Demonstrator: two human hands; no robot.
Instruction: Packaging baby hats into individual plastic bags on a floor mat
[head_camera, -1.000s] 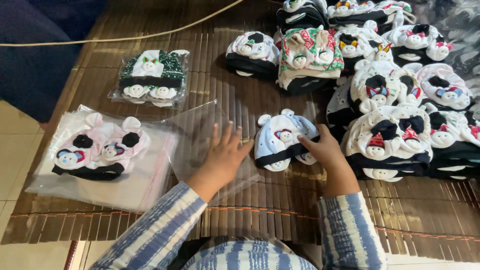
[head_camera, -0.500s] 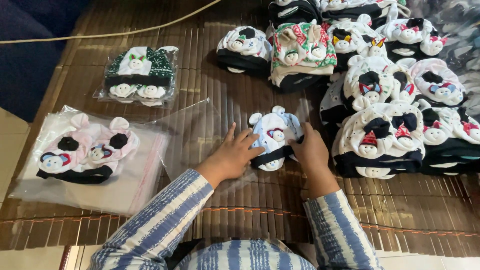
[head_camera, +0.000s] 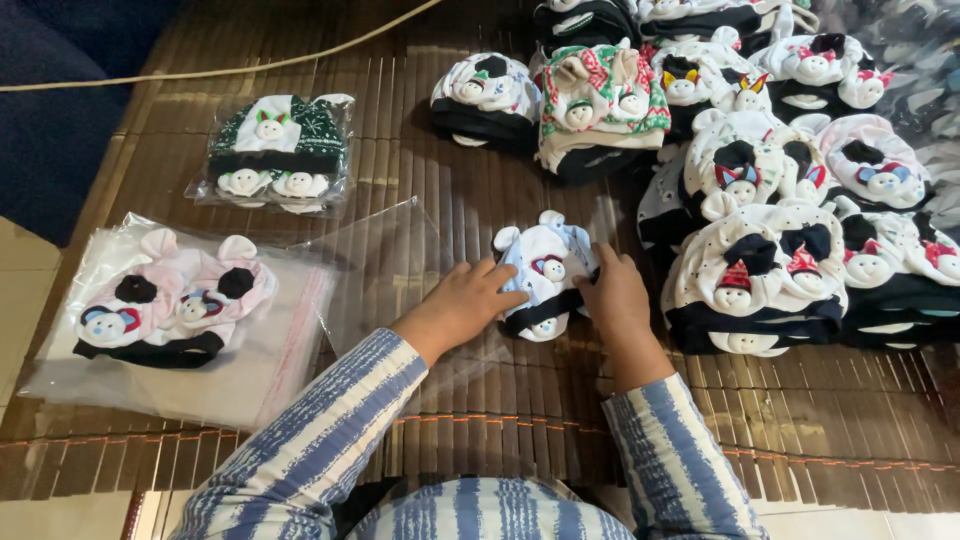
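A brown slatted bamboo mat (head_camera: 420, 180) covers nearly the whole view, and everything else is placed here against the pale blue baby hat (head_camera: 545, 275) lying near its middle. To the right of that hat, and running up to the far right corner, sits the largest mass: a heap of folded white and black baby hats (head_camera: 790, 210) with small stuffed animal faces, close beside it but not touching as far as can be seen. Well to its left lies a stack of clear plastic bags (head_camera: 250, 380) with a pink and black hat set (head_camera: 170, 305) resting on top. Directly left of the blue hat, partly under the left forearm, a single clear bag (head_camera: 400, 265) lies flat and open-mouthed toward it. Up and to the left of the hat is a bagged green and white hat set (head_camera: 275, 150). Above it stands a red and green patterned hat (head_camera: 600, 105), with a white and black one (head_camera: 485, 95) beside that. The left hand (head_camera: 462, 305), fingers spread and flat, presses on the hat's left edge; the right hand (head_camera: 617, 298), fingers loosely extended, rests against its right edge, so the hat sits touched between both hands, neither closed around it. Both wrists wear blue and white striped sleeves (head_camera: 320, 440).
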